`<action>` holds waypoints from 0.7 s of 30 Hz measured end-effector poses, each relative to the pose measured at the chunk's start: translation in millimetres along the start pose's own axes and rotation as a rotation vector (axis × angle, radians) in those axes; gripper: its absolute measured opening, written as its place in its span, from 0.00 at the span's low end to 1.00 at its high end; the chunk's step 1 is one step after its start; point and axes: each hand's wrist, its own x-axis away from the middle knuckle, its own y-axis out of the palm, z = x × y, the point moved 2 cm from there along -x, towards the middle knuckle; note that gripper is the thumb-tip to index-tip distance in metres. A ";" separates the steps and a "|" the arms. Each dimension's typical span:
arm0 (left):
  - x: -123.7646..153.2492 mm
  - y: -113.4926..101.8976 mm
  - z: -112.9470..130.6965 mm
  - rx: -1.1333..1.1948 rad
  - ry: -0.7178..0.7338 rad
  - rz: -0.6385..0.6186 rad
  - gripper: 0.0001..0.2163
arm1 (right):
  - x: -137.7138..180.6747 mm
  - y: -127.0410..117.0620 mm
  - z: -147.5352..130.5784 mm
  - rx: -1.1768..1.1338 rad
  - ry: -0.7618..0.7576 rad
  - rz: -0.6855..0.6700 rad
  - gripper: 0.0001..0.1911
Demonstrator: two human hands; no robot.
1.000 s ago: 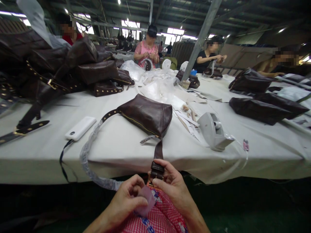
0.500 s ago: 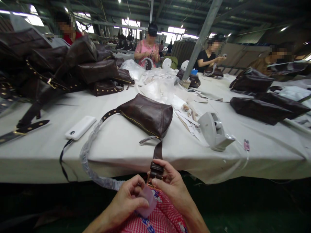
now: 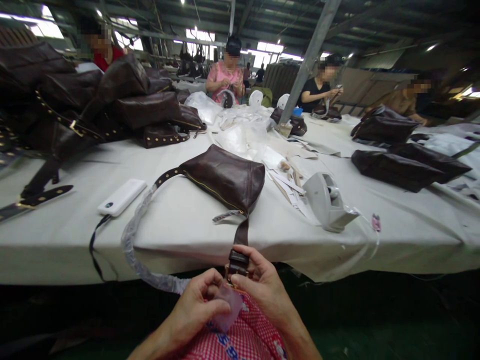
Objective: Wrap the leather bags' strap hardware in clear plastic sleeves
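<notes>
A dark brown leather handbag (image 3: 225,175) lies on the table, with its strap coming over the front edge toward me. My right hand (image 3: 262,280) grips the buckle end of the bag strap (image 3: 237,260), thumb in front and fingers behind. Close beside it, my left hand (image 3: 204,300) pinches a thin, translucent pinkish sheet (image 3: 229,306) near the buckle. The other length of strap, wrapped in clear plastic (image 3: 131,245), loops from the bag's left end down behind my left hand. A gold zipper runs along the bag's lower side.
A heap of brown bags (image 3: 146,107) fills the left. A white power bank (image 3: 122,197) with a black cord and a grey tape dispenser (image 3: 328,202) flank the bag. Paper scraps lie behind. More bags (image 3: 397,167) are at right. Several people work across the table (image 3: 180,252).
The whole view has shifted very slightly. Both hands keep nearly the same hold at the buckle, and the bag lies where it was.
</notes>
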 end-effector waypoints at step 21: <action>-7.5 1.5 -11.2 0.198 -0.009 0.017 0.18 | -3.6 -3.2 8.3 0.185 0.019 0.056 0.30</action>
